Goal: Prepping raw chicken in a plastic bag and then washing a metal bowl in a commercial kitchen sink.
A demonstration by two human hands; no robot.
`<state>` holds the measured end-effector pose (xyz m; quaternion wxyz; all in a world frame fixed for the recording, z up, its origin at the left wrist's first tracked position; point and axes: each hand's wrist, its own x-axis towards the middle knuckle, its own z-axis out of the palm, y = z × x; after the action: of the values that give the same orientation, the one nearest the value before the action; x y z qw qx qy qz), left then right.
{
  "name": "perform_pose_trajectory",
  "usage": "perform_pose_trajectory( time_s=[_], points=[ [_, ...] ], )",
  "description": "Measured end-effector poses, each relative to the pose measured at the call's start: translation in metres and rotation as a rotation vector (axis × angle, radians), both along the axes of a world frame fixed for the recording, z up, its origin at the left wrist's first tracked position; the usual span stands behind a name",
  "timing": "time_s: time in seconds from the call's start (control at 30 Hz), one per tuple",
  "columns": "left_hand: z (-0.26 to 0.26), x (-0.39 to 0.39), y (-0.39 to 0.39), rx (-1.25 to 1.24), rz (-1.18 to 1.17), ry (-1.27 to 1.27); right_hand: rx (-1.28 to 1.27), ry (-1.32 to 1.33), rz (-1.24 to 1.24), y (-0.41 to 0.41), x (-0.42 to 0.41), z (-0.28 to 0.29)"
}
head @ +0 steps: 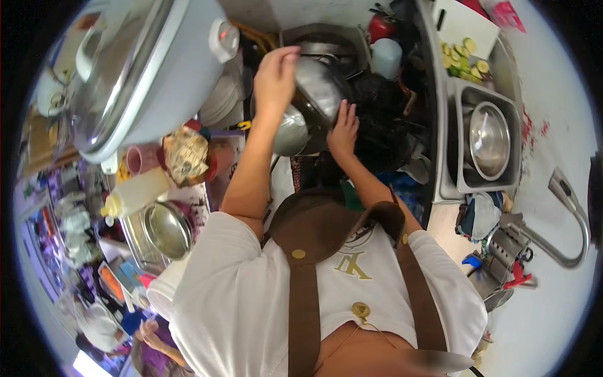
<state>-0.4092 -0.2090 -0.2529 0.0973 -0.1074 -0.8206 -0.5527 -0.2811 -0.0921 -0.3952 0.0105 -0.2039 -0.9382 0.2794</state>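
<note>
Both my hands are at a shiny rounded metal bowl or pot, tilted on its side, at the upper middle of the head view. My left hand is at its upper left rim, partly blurred, and its exact hold is unclear. My right hand has its fingers on the lower right edge of the metal vessel. Just below my left wrist lies another round metal bowl or lid. Behind the vessel is a rectangular dark metal tub with round metalware inside.
A large pale appliance with a glass lid bulges in at the left, beside stacked white plates. Black plastic bags lie right of my right hand. The steel counter's edge carries a pan holding a metal bowl, near sliced zucchini.
</note>
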Motion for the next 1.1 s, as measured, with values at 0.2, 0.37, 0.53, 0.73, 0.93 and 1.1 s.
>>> perform_pose_trajectory(
  time_s=[0.2, 0.37, 0.53, 0.73, 0.93, 1.1],
  points=[
    [-0.161, 0.058, -0.135, -0.621, 0.104, -0.500, 0.003, -0.072, 0.030, -0.006, -0.002, 0.002],
    [-0.231, 0.095, -0.113, -0.715, -0.134, -0.580, 0.020, -0.083, 0.031, 0.000, 0.000, 0.001],
    [-0.268, 0.070, -0.065, -0.894, -0.282, -0.419, -0.002, 0.018, 0.072, -0.001, 0.004, 0.002],
    [-0.326, 0.039, -0.074, -1.494, -0.519, 0.011, -0.012, 0.081, 0.063, -0.017, 0.002, 0.002],
    [-0.310, 0.036, -0.069, -1.632, -0.788, -0.022, -0.028, 0.041, 0.024, -0.009, 0.004, 0.002],
    [-0.307, 0.059, -0.086, -1.425, -0.687, -0.118, -0.012, 0.031, 0.023, -0.011, 0.004, 0.000]
  ],
)
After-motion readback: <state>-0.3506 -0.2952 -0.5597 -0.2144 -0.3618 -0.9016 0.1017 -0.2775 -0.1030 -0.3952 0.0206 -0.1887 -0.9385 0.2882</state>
